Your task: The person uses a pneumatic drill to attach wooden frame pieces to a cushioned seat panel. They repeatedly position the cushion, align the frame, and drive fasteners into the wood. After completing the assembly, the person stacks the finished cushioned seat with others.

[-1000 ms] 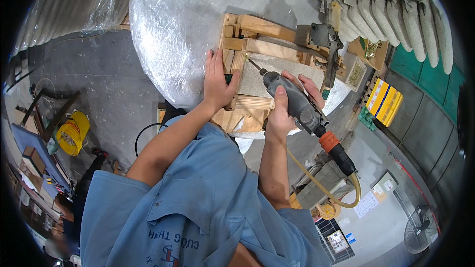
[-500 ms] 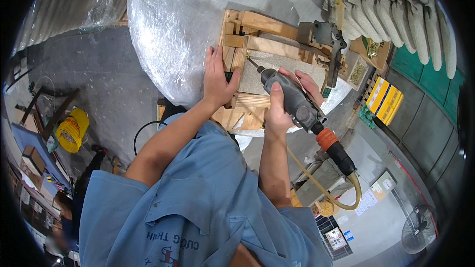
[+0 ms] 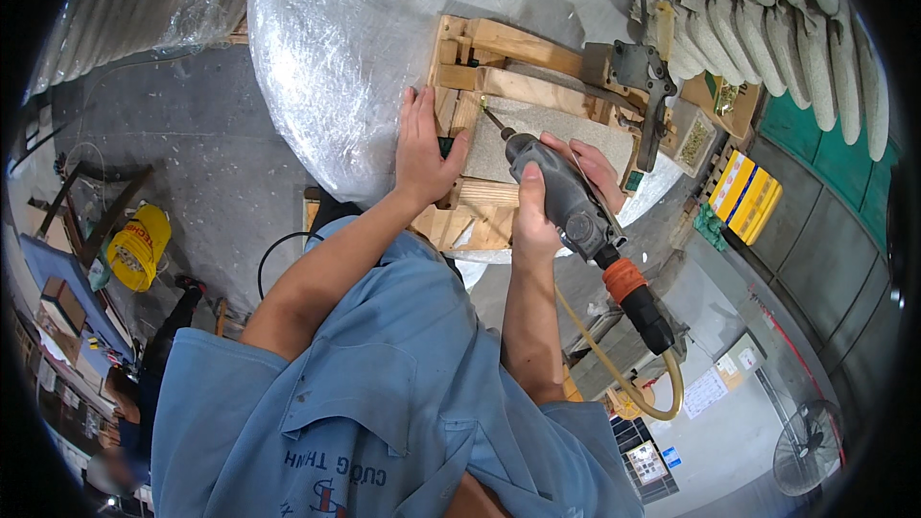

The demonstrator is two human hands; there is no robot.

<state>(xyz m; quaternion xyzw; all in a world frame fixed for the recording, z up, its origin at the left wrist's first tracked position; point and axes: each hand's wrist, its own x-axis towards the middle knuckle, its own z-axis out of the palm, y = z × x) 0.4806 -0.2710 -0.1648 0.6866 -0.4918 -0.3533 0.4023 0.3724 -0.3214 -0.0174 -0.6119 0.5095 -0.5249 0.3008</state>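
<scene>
Over the wooden frame [image 3: 523, 42], right fingers [image 3: 600, 171] grip what seems a drill [image 3: 556, 189].

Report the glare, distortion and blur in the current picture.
Head view: bright glare on the film-covered surface, left of centre; head view: fisheye distortion bends the grey panels at right; head view: drill fairly sharp, a person's head at lower left blurred.

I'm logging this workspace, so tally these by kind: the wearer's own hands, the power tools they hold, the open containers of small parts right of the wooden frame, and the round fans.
Hands: 2 (left hand, right hand)
Power tool: 1
Open containers: 2 (clear tray, cardboard box)
Round fan: 1
Total: 6
</scene>
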